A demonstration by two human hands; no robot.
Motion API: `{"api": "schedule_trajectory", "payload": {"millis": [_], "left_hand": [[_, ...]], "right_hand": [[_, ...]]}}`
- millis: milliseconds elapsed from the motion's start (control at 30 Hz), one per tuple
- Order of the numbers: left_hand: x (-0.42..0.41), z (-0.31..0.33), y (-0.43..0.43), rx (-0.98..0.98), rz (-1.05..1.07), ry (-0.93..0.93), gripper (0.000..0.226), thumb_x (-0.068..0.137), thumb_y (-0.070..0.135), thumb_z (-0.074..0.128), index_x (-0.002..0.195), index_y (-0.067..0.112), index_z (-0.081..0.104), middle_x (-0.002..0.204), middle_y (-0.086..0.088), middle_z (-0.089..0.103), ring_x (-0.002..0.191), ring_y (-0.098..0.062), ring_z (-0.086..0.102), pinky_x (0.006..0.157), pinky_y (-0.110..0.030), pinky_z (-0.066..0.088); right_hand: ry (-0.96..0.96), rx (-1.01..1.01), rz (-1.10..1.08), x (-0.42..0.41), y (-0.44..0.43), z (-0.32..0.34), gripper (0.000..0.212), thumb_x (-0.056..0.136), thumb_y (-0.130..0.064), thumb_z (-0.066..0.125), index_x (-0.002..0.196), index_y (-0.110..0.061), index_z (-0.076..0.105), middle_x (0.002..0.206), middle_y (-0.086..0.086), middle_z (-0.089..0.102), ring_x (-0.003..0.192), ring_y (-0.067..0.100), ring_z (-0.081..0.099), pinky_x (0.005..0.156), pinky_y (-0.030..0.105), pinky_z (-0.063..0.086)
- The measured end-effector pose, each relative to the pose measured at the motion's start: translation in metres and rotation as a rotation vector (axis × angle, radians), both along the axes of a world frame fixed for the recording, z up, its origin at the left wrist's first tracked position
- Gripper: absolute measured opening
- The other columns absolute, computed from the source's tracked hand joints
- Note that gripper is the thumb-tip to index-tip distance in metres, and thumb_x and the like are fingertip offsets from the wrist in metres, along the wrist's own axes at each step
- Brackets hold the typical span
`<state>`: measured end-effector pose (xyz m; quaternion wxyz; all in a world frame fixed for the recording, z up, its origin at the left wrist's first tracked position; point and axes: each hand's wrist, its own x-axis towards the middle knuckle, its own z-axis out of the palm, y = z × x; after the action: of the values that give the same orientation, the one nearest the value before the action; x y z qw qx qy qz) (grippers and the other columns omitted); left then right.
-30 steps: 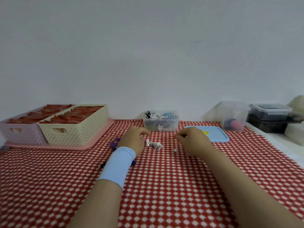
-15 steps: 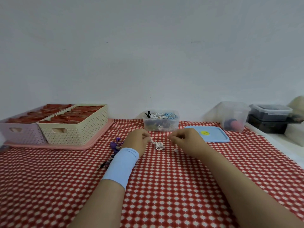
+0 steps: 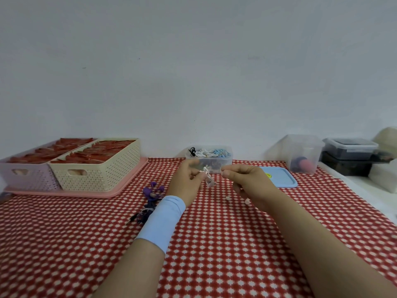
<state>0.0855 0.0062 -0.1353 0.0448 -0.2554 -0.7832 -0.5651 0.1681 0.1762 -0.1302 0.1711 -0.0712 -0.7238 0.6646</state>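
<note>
Head view: left hand [image 3: 187,181] and right hand [image 3: 250,181] both pinch the white earphones [image 3: 208,177], lifted just in front of the clear box [image 3: 228,160]. Coiling looks half-done (loose loops hang). Purple earphones [image 3: 153,193], front-left of the box, not boxed yet.

The cord [image 3: 208,176] between the left hand [image 3: 187,181] and right hand [image 3: 251,183] is thin and blurred, and its ends are lost inside both grips. The right hand's lower fingers [image 3: 237,188] curl under the palm, out of sight. The cuff [image 3: 163,220] covers part of the purple earphones [image 3: 153,191]. Two pale bits [image 3: 227,198] on the surface [image 3: 214,244] are too small to name. The lilac basket [image 3: 25,175] is cut by the frame's left edge, and a pale shape [image 3: 386,136] by the right edge. Both forearms run off the bottom.
</note>
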Motion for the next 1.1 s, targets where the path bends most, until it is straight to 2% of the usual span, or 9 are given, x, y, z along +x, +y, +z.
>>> {"api": "schedule_trajectory", "payload": {"millis": [133,267,367,433,567,667,800,1000,1100], "left_hand": [[0.0,0.002,0.001,0.1,0.023,-0.054,0.01,0.094,0.017,0.062,0.102,0.019,0.069,0.086,0.002,0.069,0.067,-0.008,0.062,0.062,-0.018,0.049],[0.003,0.002,-0.001,0.126,-0.054,-0.045,0.024,0.099,0.016,0.056,0.112,0.027,0.072,0.076,0.01,0.064,0.068,-0.005,0.06,0.069,-0.025,0.057],[0.006,0.003,0.001,0.16,-0.111,-0.086,0.024,0.097,0.012,0.059,0.116,0.023,0.068,0.084,0.006,0.068,0.061,-0.004,0.06,0.061,-0.021,0.055],[0.007,0.004,0.003,0.146,-0.12,-0.101,0.016,0.095,0.013,0.062,0.107,0.02,0.069,0.083,0.005,0.069,0.062,-0.004,0.061,0.061,-0.019,0.052],[0.013,0.005,0.002,0.108,-0.155,-0.081,0.016,0.095,0.015,0.062,0.097,0.027,0.073,0.062,0.015,0.063,0.059,0.002,0.057,0.056,-0.013,0.046],[0.016,0.006,0.002,0.122,-0.174,-0.081,0.018,0.095,0.014,0.061,0.096,0.027,0.073,0.06,0.01,0.062,0.056,0.0,0.056,0.054,-0.014,0.046],[0.015,0.006,0.002,0.13,-0.17,-0.089,0.017,0.095,0.015,0.061,0.098,0.026,0.074,0.06,0.011,0.063,0.056,0.001,0.057,0.055,-0.015,0.048],[0.016,0.005,0.002,0.113,-0.179,-0.067,0.016,0.095,0.016,0.063,0.104,0.019,0.075,0.06,0.006,0.061,0.053,-0.001,0.053,0.055,-0.015,0.047],[0.016,0.005,0.002,0.113,-0.188,-0.065,0.015,0.094,0.016,0.064,0.104,0.018,0.076,0.06,0.004,0.062,0.054,-0.004,0.054,0.057,-0.016,0.049]], "right_hand": [[0.003,-0.024,0.029,0.0,-0.002,0.001,0.009,0.09,-0.016,0.073,0.096,-0.014,0.08,0.06,-0.001,0.062,0.046,0.009,0.04,0.044,0.022,0.028],[0.008,-0.056,0.055,0.0,-0.004,0.003,0.01,0.09,-0.016,0.073,0.097,-0.014,0.079,0.077,0.001,0.074,0.046,0.008,0.04,0.044,0.021,0.027],[0.023,-0.036,0.085,0.001,-0.004,0.003,0.012,0.092,-0.017,0.07,0.099,-0.011,0.078,0.057,-0.006,0.06,0.044,0.009,0.035,0.043,0.021,0.023],[0.033,-0.041,0.099,0.002,-0.004,0.004,0.014,0.094,-0.016,0.068,0.102,-0.009,0.076,0.051,-0.007,0.054,0.043,0.009,0.034,0.042,0.02,0.023],[0.022,-0.049,0.135,0.001,-0.002,0.004,0.016,0.095,-0.016,0.067,0.104,-0.011,0.078,0.065,0.001,0.058,0.045,0.009,0.036,0.041,0.02,0.024],[0.004,-0.076,0.175,0.002,-0.002,0.003,0.017,0.095,-0.016,0.065,0.106,-0.011,0.078,0.078,0.001,0.067,0.046,0.008,0.038,0.041,0.019,0.025],[-0.014,-0.174,0.197,0.002,-0.001,0.005,0.016,0.095,-0.016,0.065,0.104,-0.012,0.077,0.089,0.008,0.066,0.051,0.011,0.043,0.041,0.018,0.029],[-0.022,-0.158,0.196,0.003,-0.003,0.004,0.017,0.094,-0.015,0.065,0.091,-0.019,0.081,0.073,0.0,0.064,0.051,0.009,0.043,0.043,0.02,0.024],[-0.033,-0.151,0.196,0.003,-0.001,0.004,0.016,0.094,-0.016,0.066,0.094,-0.019,0.081,0.08,0.005,0.063,0.052,0.009,0.044,0.045,0.02,0.023]]}}
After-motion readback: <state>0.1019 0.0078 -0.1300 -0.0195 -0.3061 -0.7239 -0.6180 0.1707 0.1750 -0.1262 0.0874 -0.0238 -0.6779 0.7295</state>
